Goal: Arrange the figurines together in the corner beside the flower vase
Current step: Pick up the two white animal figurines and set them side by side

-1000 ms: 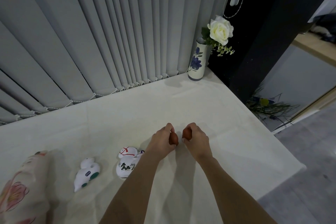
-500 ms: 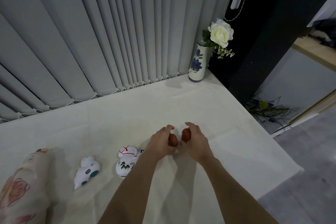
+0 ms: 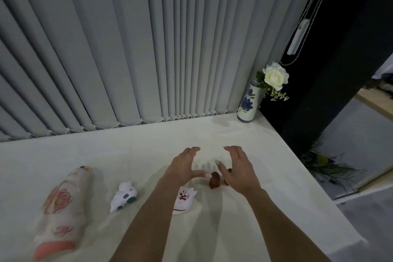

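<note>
While both hands hover open, left hand (image 3: 182, 166) | right hand (image 3: 238, 168); cream tablecloth (image 3: 127, 155) | grey blinds (image 3: 148, 38) behind

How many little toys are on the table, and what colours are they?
Small reddish-brown figurines: 2
White figurine with green marks: 1
White figurine with dark red marks: 1
Large cream figurine with pink flower pattern: 1
White ceramic vase with blue flowers: 1
Total: 6
</note>
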Tool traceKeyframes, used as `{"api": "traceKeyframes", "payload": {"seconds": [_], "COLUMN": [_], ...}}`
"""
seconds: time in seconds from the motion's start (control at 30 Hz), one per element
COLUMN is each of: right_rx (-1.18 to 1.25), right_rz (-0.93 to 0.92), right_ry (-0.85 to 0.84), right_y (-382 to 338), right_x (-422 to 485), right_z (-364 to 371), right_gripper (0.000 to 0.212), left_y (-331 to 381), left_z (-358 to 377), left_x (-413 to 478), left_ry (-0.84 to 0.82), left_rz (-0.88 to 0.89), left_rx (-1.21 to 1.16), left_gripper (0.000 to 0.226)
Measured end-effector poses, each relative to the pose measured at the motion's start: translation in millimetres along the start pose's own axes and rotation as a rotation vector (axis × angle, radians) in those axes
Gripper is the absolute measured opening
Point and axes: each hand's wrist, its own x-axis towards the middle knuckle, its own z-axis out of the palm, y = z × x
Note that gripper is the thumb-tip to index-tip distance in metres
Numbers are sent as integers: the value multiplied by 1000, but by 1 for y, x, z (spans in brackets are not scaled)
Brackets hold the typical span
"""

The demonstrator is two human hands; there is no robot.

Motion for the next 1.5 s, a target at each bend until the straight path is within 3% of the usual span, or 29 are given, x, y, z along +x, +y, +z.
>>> {"api": "traceKeyframes", "payload": {"seconds": [0.17, 0.43, 0.53, 0.57, 0.63, 0.97, 1.1, 1.5], "right_rx": [-8, -22, -65, -76, -97, -94, -73, -103], "right_rz": [-133, -62, 4, 9, -3, 133, 108, -74], "right_ry": [-117, -634, -732, -740, -745, -862, -844, -804], "right_y": [-38, -78, -84, -85, -89, -90, -92, -94], "right_x": [11, 10, 10, 10, 12, 17, 15, -2], "right_z": [20, 70, 84, 88, 90, 90, 95, 94], "right_gripper": [56, 77, 60, 47, 42, 84, 79, 85], "left_y": [-32, -100, -121, -128, -138, -155, -155, -147], "left_z": [-25, -47, -47, -47, -46, -46, -49, -46], "left_x": [-24, -66, -75, -77, -80, -85, -88, -102], "left_ry": [88, 68, 56, 55, 45, 88, 60, 52], "left_rz": [-106, -390, -521, -565, -636, -651, -598, -543], "left_rx": [84, 192, 225, 228, 211, 58, 99, -1], "left_gripper": [81, 74, 66, 63, 58, 63, 50, 46]}}
